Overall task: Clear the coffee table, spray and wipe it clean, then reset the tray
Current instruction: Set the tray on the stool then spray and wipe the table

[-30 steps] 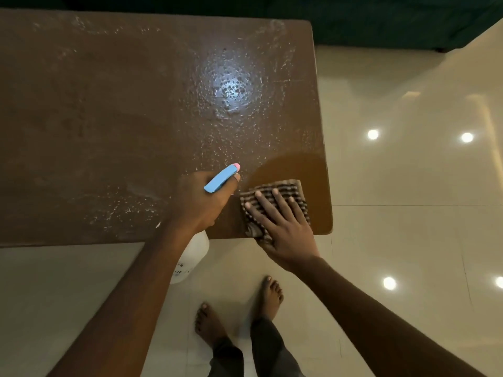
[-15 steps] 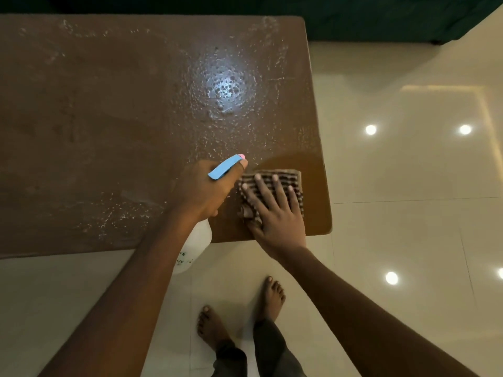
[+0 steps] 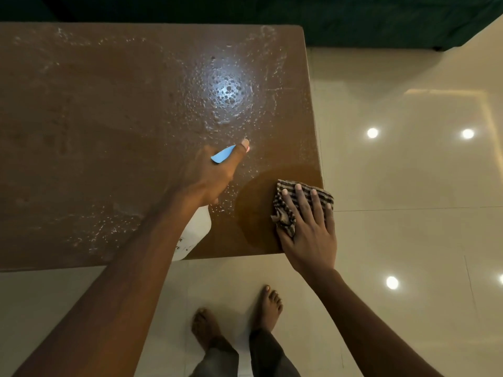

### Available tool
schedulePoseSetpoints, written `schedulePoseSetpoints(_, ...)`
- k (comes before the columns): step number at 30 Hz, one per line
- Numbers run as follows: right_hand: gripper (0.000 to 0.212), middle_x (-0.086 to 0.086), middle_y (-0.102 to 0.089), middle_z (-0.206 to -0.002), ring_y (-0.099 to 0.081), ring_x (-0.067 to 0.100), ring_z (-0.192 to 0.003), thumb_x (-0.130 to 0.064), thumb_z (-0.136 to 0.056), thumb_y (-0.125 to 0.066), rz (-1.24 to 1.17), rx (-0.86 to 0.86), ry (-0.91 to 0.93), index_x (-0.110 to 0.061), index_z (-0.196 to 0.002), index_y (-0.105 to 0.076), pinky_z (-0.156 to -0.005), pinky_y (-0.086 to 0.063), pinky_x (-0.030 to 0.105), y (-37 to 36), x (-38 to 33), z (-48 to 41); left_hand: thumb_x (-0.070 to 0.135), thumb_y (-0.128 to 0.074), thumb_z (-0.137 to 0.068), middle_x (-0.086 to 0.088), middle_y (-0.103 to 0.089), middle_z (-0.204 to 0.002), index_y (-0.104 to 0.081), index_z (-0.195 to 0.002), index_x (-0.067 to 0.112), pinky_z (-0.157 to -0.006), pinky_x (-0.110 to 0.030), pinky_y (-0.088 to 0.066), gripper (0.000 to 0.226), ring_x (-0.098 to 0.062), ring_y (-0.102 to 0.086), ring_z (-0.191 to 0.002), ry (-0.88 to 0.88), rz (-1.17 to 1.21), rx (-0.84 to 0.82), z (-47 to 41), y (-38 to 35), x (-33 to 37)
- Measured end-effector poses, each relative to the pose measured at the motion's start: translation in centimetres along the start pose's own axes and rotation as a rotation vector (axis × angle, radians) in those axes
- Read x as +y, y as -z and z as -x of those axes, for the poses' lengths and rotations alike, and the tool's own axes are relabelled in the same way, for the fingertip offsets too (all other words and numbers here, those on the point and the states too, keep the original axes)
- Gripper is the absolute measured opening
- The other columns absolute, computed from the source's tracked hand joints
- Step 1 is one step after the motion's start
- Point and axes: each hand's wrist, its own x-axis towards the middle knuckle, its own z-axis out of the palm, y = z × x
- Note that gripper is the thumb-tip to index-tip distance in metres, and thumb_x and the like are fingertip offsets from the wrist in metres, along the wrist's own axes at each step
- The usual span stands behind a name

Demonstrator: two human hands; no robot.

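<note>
Cloth (image 3: 286, 214) farther right, at table edge (image 3: 316, 148)

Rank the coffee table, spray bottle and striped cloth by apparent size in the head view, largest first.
Largest: coffee table, by far.
Then spray bottle and striped cloth: alike, both partly covered, so unranked.

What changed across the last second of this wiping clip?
The right hand slid the striped cloth rightward to the coffee table edge, widening the wiped patch. The left hand edged farther over the table, so a gap opened between the hands. Unchanged: its grip on the spray bottle, the right hand flat on the cloth, droplets over the unwiped top.
</note>
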Motion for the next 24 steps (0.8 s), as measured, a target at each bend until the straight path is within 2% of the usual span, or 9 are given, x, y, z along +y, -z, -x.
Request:
schedulePoseSetpoints(4, 0.066, -0.011, 0.008, -0.165, 0.016, 0.017, -0.151, -0.068, -0.098, -0.016, -0.04, -0.009, -0.071, -0.043, -0.153, 0.011, -0.123, 0.006, 0.041, 1.2, 0.9, -4.4, 0.067, -0.04, -0.089, -0.004, -0.067, -0.076, -0.067, -0.09, 0.009, -0.041, -0.022, -0.047, 0.064, -0.018, -0.062, -0.063, -0.005, 0.083, 0.035, -1.0, 0.2, 0.4)
schedulePoseSetpoints(10, 0.069, -0.003, 0.009, -0.166, 0.013, 0.026, -0.152, -0.066, -0.098, -0.019, -0.102, 0.07, -0.177, -0.037, -0.157, 0.002, -0.122, 0.006, 0.047, 2.1, -3.9, -14.0, 0.063, -0.043, -0.09, -0.024, -0.069, -0.093, -0.067, -0.092, 0.002, -0.038, -0.022, -0.047, 0.066, -0.022, -0.058, -0.064, -0.007, 0.156, 0.096, -3.1, 2.2, 0.3)
schedulePoseSetpoints(12, 0.068, -0.001, 0.005, -0.167, 0.01, 0.029, -0.152, -0.064, -0.098, -0.024, -0.069, 0.056, -0.044, -0.037, -0.157, -0.003, -0.122, 0.004, 0.047, 1.7, -6.6, -14.6, 0.062, -0.045, -0.09, -0.026, -0.067, -0.088, -0.066, -0.088, -0.002, -0.036, -0.02, -0.043, 0.067, -0.023, -0.055, -0.058, -0.01, 0.183, 0.115, -3.6, 3.2, -0.1)
schedulePoseSetpoints(14, 0.068, -0.001, 0.002, -0.167, 0.006, 0.029, -0.153, -0.062, -0.098, -0.026, 0.002, 0.029, 0.181, -0.038, -0.157, -0.005, -0.123, 0.0, 0.048, 1.1, -8.0, -13.5, 0.064, -0.045, -0.089, -0.024, -0.065, -0.081, -0.068, -0.089, -0.001, -0.036, -0.022, -0.042, 0.069, -0.022, -0.053, -0.053, -0.006, 0.203, 0.116, -4.4, 4.3, -0.5)
schedulePoseSetpoints(16, 0.068, -0.003, 0.003, -0.167, 0.008, 0.027, -0.153, -0.063, -0.097, -0.024, 0.064, -0.022, 0.375, -0.039, -0.157, -0.002, -0.123, 0.001, 0.048, 0.8, -7.1, -11.6, 0.067, -0.046, -0.087, -0.021, -0.067, -0.079, -0.07, -0.088, 0.002, -0.036, -0.025, -0.044, 0.069, -0.021, -0.056, -0.052, 0.001, 0.195, 0.088, -4.9, 5.1, -0.5)
schedulePoseSetpoints(18, 0.069, -0.006, 0.006, -0.166, 0.011, 0.025, -0.152, -0.065, -0.097, -0.024, 0.086, -0.062, 0.452, -0.041, -0.156, 0.002, -0.123, 0.004, 0.046, 0.7, -4.6, -9.9, 0.065, -0.045, -0.088, -0.019, -0.066, -0.077, -0.069, -0.084, 0.001, -0.035, -0.022, -0.044, 0.068, -0.019, -0.055, -0.051, 0.005, 0.17, 0.062, -5.3, 5.5, -0.1)
schedulePoseSetpoints(20, 0.07, -0.007, 0.005, -0.166, 0.011, 0.024, -0.152, -0.068, -0.096, -0.02, 0.076, -0.065, 0.394, -0.042, -0.156, 0.003, -0.123, 0.001, 0.047, 1.0, -1.7, -9.1, 0.064, -0.044, -0.089, -0.013, -0.063, -0.073, -0.067, -0.085, 0.001, -0.035, -0.018, -0.042, 0.067, -0.015, -0.053, -0.052, 0.015, 0.145, 0.025, -5.7, 5.6, 0.1)
schedulePoseSetpoints(22, 0.068, -0.008, 0.006, -0.166, 0.011, 0.022, -0.152, -0.069, -0.096, -0.014, 0.048, -0.047, 0.211, -0.043, -0.155, 0.007, -0.123, -0.003, 0.05, 1.5, 0.4, -10.0, 0.064, -0.043, -0.088, -0.008, -0.061, -0.071, -0.067, -0.085, 0.004, -0.036, -0.016, -0.043, 0.064, -0.013, -0.053, -0.055, 0.021, 0.123, -0.016, -6.2, 5.5, 0.3)
schedulePoseSetpoints(24, 0.065, -0.008, 0.008, -0.166, 0.012, 0.022, -0.152, -0.068, -0.097, -0.012, -0.012, 0.009, -0.022, -0.045, -0.153, 0.011, -0.123, 0.0, 0.049, 2.4, 0.5, -12.6, 0.063, -0.042, -0.089, -0.006, -0.061, -0.07, -0.065, -0.082, 0.008, -0.036, -0.016, -0.044, 0.06, -0.013, -0.054, -0.056, 0.027, 0.106, -0.04, -6.7, 5.7, 0.4)
